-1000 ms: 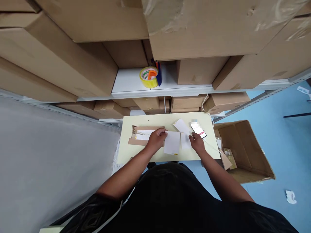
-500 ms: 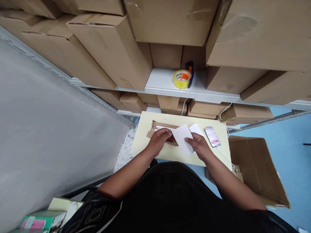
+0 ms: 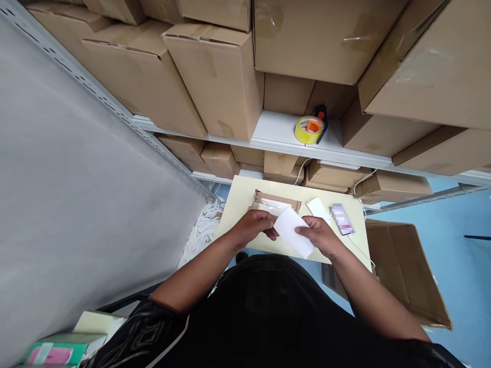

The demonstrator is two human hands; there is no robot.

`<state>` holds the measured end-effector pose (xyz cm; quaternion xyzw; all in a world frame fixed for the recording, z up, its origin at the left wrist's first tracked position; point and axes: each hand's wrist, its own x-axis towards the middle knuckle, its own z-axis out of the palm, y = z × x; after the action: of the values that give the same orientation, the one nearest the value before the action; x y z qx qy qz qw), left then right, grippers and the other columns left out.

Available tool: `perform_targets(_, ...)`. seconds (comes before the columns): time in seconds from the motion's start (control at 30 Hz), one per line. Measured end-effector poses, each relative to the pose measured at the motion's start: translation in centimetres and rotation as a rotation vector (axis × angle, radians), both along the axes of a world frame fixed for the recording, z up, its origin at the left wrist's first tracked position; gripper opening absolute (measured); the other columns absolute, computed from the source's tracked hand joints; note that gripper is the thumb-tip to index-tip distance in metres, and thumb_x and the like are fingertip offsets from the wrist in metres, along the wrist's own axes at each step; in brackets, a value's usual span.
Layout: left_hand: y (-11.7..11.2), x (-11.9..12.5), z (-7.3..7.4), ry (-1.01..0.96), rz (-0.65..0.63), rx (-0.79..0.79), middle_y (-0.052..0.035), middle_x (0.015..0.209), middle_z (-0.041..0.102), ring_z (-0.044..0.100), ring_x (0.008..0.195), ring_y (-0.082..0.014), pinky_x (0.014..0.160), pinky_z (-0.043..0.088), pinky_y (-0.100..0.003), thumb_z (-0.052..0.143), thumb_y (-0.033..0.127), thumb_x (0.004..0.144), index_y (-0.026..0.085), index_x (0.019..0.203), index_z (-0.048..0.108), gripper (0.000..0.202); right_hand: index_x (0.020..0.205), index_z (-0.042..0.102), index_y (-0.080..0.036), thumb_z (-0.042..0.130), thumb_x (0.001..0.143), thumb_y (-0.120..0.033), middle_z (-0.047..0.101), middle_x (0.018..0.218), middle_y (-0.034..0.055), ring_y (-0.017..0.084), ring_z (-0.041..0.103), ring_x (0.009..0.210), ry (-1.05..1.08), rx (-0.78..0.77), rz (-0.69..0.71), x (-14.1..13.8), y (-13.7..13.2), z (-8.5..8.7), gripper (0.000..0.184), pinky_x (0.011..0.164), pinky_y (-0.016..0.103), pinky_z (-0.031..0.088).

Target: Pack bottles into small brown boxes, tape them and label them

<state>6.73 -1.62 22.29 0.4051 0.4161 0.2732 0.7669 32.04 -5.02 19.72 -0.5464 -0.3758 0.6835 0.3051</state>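
Observation:
My right hand grips a white sheet of paper by its right side, thumb on top. At the paper's left corner, the curled fingers of my left hand pinch its edge; the fingertips are partly hidden. Just beyond my left hand lies a small opened cardboard package with something white and shiny, perhaps wrapped in plastic, on it. To the right of the paper are a stack of white slips and a phone with its screen lit. All of these rest on a cream tabletop.
Cardboard boxes fill the shelves above and behind the table. A yellow tape roll stands beside a blue-and-orange tape dispenser on the shelf. A large open carton is at right; paper scraps lie on the floor at left.
The view has shifted slightly left. The paper has turned and moved nearer my body, uncovering more of the cardboard package and the white slips. Both hands stay at the paper.

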Motion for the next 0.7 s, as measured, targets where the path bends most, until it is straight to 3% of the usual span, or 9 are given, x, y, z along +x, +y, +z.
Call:
perform_targets(0.27, -0.3, -1.1, -0.4, 0.013, -0.034, 0.025, -0.0104, 0.071, 0.077, 0.073, 0.063, -0.0217, 0.069, 0.056, -0.035, 0.076, 0.029, 0.074, 0.014, 0.075, 0.069, 0.017, 0.084, 0.073, -0.017, 0.088, 0.068, -0.051, 0.069, 0.071, 0.0003, 0.014, 0.056, 0.056, -0.018, 0.011, -0.012, -0.6, -0.6, 0.1, 0.040, 0.052, 0.025, 0.038)
perform_targets(0.5, -0.4, -0.5, -0.2, 0.018, -0.084, 0.038, -0.0100, 0.072, 0.076, 0.071, 0.064, -0.0199, 0.070, 0.056, -0.034, 0.076, 0.029, 0.076, 0.014, 0.075, 0.068, 0.017, 0.083, 0.073, -0.017, 0.088, 0.068, -0.050, 0.069, 0.071, -0.0003, 0.013, 0.056, 0.057, -0.008, 0.005, -0.032, -0.1, -1.0, -0.1, 0.040, 0.052, 0.025, 0.038)
perform_targets(0.7, -1.1, 0.6, -1.0, -0.022, -0.040, 0.036, -0.0047, 0.066, 0.072, 0.063, 0.057, -0.0144, 0.065, 0.051, -0.030, 0.072, 0.030, 0.077, 0.016, 0.072, 0.064, 0.017, 0.092, 0.073, -0.019, 0.082, 0.073, -0.053, 0.071, 0.081, 0.0023, 0.018, 0.061, 0.067, -0.092, 0.030, 0.003, -0.4, -0.9, -1.3, 0.040, 0.061, 0.030, 0.046)
